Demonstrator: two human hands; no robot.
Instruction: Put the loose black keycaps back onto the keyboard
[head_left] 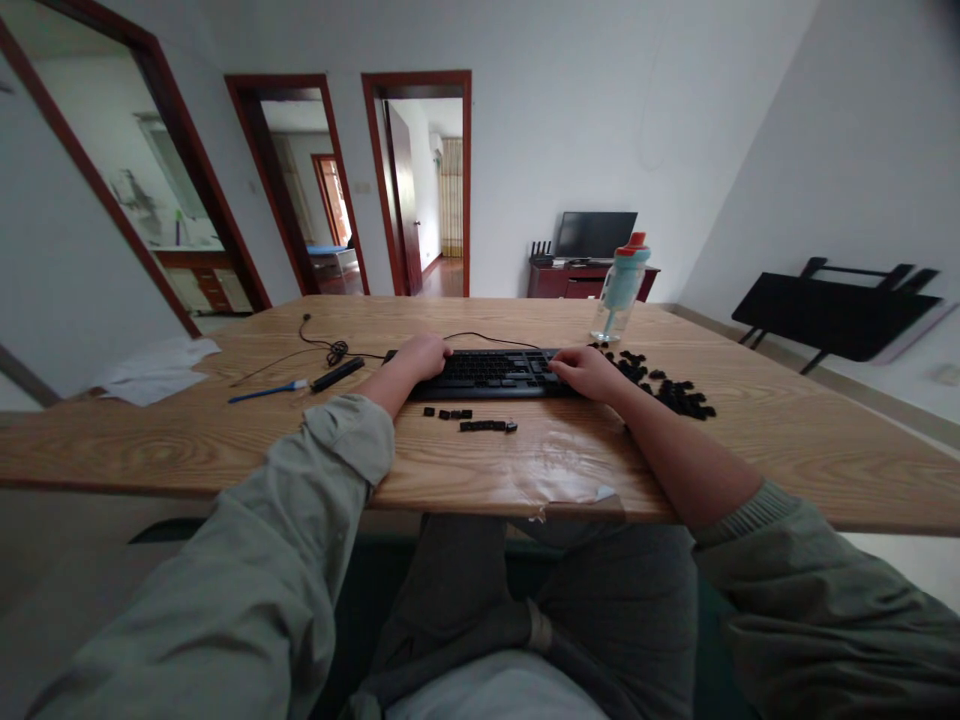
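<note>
A black keyboard lies on the wooden table in front of me. My left hand rests on its left end, fingers wrapped over the edge. At the right part of the keyboard is my right hand, its thumb and index finger pinched together low over the keys; what is between them is too small to tell. Loose keycaps lie in short rows on the near side of the keyboard. A pile of black keycaps spreads out to the right of my right hand.
A clear bottle with a red lid stands behind the keycap pile. Left of the keyboard lie a blue brush, a black bar and a coiled cable. White paper sits at the table's far left.
</note>
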